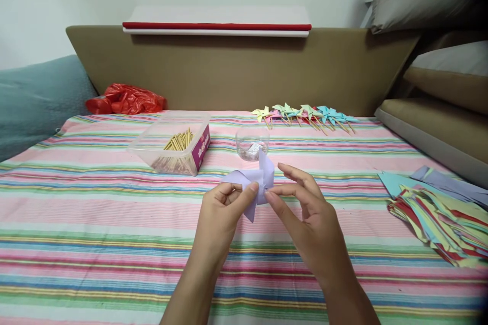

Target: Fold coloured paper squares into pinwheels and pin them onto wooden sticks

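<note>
A lavender folded paper pinwheel is held up over the striped cloth between both hands. My left hand pinches its centre with thumb and fingers. My right hand grips the same spot from the right with thumb and forefinger, the other fingers spread. Just behind the paper stands a small clear cup with tiny items inside. A clear plastic box holding thin wooden sticks sits to the left of the cup.
A row of finished coloured pinwheels lies at the far edge of the cloth. A pile of coloured paper sheets lies at the right. A red plastic bag rests at the back left, cushions at the right.
</note>
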`<state>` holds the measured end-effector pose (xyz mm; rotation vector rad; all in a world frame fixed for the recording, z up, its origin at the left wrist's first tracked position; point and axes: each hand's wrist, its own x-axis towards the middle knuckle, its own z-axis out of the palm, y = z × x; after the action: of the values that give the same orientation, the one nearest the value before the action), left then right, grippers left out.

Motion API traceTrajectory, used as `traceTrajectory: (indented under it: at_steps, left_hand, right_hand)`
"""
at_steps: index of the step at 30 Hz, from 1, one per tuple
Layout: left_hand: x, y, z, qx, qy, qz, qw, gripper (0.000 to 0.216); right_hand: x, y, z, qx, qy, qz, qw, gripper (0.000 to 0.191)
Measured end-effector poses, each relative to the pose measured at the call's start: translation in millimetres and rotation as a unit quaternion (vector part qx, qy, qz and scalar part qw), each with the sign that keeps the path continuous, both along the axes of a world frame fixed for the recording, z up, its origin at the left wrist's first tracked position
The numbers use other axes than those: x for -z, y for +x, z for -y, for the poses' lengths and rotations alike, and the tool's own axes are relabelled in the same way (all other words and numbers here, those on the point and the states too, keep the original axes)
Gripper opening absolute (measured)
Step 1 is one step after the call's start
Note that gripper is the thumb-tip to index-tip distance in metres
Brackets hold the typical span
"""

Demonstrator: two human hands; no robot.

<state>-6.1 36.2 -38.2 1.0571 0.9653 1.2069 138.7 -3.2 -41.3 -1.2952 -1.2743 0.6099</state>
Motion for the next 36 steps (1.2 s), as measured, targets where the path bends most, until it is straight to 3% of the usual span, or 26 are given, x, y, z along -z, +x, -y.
traceTrajectory:
  at_steps: [17, 36]
  left_hand:
    - [0.6, 1.2, 1.6, 0.014, 0.010, -0.032, 0.999, 0.029]
    - [0.1, 4.1, 2.5, 0.021, 0.005, -0.022, 1.000, 0.036]
  right_hand:
    - [4.1, -6.6, -4.2, 0.048, 0.014, -0.056, 0.997, 0.012]
    - [6.8, -7.9, -6.4, 0.035, 0.014, -0.064, 0.997, 0.010]
